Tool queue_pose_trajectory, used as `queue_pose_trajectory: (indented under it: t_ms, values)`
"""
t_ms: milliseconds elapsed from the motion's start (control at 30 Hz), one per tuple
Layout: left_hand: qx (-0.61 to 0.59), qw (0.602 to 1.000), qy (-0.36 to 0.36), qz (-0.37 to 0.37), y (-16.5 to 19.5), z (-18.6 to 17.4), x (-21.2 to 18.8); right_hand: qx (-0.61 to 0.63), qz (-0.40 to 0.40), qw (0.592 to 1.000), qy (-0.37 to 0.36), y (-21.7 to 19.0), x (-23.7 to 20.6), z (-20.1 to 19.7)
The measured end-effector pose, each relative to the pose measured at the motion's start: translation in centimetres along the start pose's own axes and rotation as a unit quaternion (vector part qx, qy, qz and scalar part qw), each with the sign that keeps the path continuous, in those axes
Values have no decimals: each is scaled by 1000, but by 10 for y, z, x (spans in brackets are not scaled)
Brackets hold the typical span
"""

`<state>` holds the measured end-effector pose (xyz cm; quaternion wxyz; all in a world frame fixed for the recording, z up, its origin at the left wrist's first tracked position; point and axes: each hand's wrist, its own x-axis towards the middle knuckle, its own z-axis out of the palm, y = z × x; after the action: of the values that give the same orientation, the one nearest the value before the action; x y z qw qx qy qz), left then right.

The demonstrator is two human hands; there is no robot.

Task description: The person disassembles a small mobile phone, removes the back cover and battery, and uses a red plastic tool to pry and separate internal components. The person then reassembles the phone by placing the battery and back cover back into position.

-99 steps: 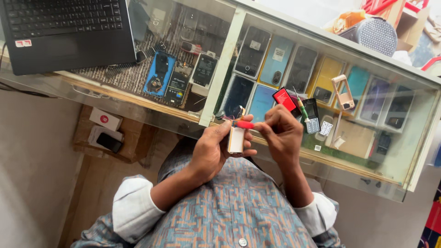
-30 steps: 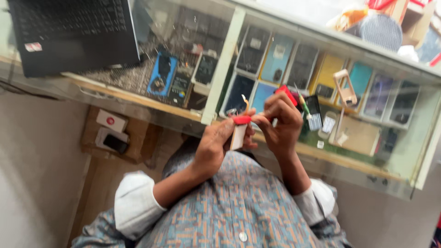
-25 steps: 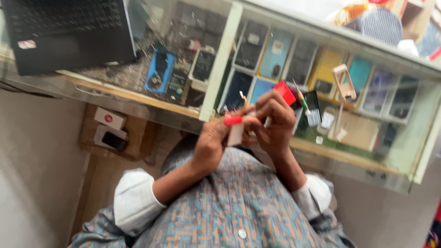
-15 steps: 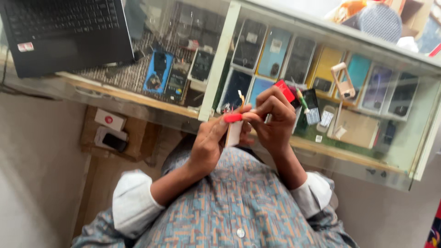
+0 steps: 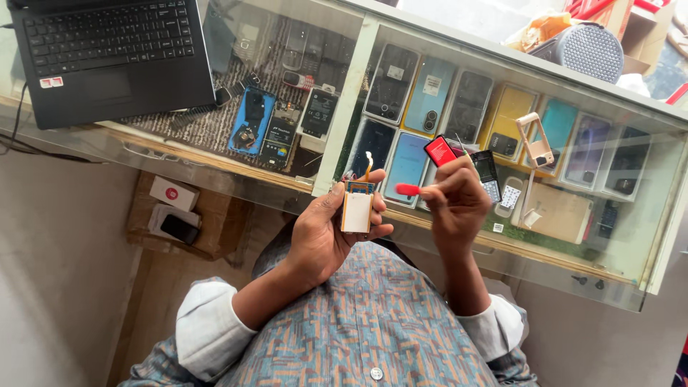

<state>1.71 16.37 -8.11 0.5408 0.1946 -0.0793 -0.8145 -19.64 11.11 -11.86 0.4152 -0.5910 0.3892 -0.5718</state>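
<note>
Our left hand point(image 5: 326, 233) grips a small white battery pack point(image 5: 357, 210) upright. Just beside it, our right hand point(image 5: 455, 204) pinches a red-handled tool point(image 5: 410, 190), above the glass surface point(image 5: 344, 107).

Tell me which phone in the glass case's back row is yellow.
The yellow phone, fourth along the back row, between a dark one and a teal one. The others are black, pale blue or purple.

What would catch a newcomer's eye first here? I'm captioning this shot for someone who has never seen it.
The two hands at the centre: the left hand holds a small white battery pack with an orange edge upright, while the right hand beside it pinches a red-handled tool. Behind them runs a glass display counter lined with phones, with a black laptop on its top at far left.
</note>
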Motion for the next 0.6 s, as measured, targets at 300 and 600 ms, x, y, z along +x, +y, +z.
queue_pose_trajectory:
  t_ms: [300,600]
  values:
    - [40,998,43,12,-16,-21,6,14,68,991,-115,1,16,35]
    - [33,997,64,10,-17,-23,6,-40,67,991,-112,0,14,36]
